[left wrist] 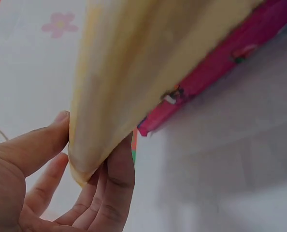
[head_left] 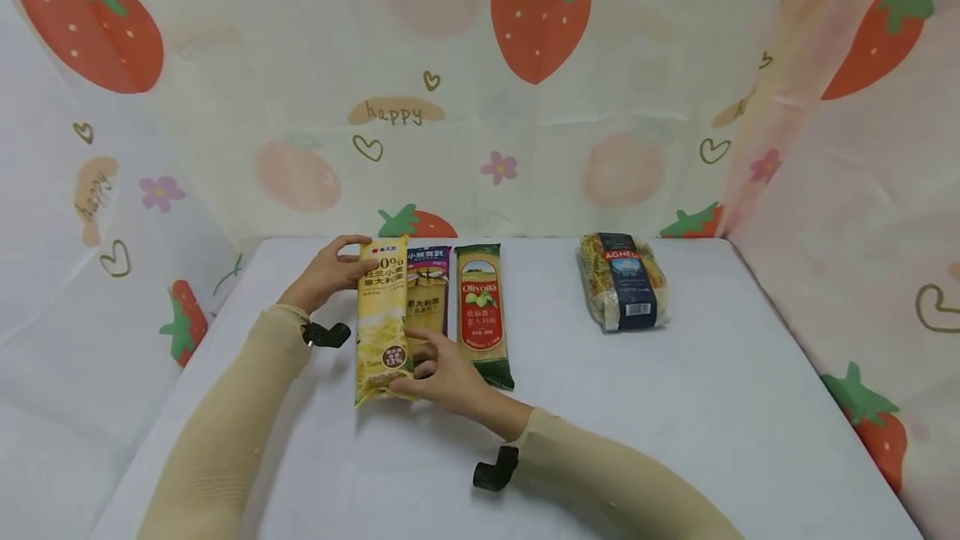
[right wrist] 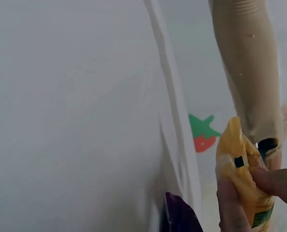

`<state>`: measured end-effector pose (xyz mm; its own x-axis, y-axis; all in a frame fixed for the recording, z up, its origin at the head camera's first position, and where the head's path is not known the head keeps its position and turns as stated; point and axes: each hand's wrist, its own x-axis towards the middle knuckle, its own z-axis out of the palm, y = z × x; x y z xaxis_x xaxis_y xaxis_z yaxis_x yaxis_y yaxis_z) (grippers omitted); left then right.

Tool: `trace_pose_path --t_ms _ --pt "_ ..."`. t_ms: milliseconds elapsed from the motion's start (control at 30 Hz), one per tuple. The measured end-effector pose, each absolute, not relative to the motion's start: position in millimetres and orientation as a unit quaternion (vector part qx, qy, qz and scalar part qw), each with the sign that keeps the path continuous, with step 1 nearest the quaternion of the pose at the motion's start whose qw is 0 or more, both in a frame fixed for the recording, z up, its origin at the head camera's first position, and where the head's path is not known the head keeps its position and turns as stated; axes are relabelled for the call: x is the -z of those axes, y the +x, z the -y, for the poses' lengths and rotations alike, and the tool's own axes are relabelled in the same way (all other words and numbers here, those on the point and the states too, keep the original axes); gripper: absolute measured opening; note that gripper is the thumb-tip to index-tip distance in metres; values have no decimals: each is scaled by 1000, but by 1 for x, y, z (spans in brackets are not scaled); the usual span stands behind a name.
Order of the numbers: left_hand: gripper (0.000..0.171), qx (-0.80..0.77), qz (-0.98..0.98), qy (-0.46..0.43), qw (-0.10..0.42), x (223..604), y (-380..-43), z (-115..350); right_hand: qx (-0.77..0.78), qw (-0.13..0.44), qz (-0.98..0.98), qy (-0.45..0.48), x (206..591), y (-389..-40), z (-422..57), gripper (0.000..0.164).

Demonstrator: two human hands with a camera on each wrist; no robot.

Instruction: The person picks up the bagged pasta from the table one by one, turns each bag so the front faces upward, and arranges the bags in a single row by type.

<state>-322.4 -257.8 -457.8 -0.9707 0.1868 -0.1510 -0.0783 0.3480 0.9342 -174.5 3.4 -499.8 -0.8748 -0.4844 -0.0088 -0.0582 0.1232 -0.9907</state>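
Observation:
A yellow pasta packet (head_left: 381, 315) is held lengthwise between both hands, raised off the table. My left hand (head_left: 330, 273) grips its upper end; in the left wrist view, the thumb and fingers (left wrist: 117, 193) pinch that end of the packet (left wrist: 109, 96). The lower end is in my right hand (head_left: 446, 373), and the right wrist view shows thumb and fingers (right wrist: 233, 208) pinching the yellow wrapper (right wrist: 235, 164). Partly hidden behind it lies a purple-edged pasta packet (head_left: 429, 290). Just right of that lies a green-and-red Olivoila spaghetti packet (head_left: 480, 307).
A bag of AGNESI pasta (head_left: 625, 282) lies at the back right of the white table (head_left: 600, 423). Strawberry-printed cloth (head_left: 540, 148) walls the table at the back and both sides. A dark device (head_left: 497, 469) sits on the right wrist, another (head_left: 327, 334) on the left.

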Motion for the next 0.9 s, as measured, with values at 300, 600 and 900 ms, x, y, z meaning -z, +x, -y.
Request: trace_pose_path --t_ms 300,600,900 --pt "70 -538 -829 50 142 455 -332 268 643 192 -725 -157 495 -183 20 77" --pt "71 -518 -833 76 175 460 -338 278 626 202 -738 -153 503 -194 30 77" --pt "72 -502 -844 64 179 463 -342 290 592 193 -767 -154 506 -200 46 78"
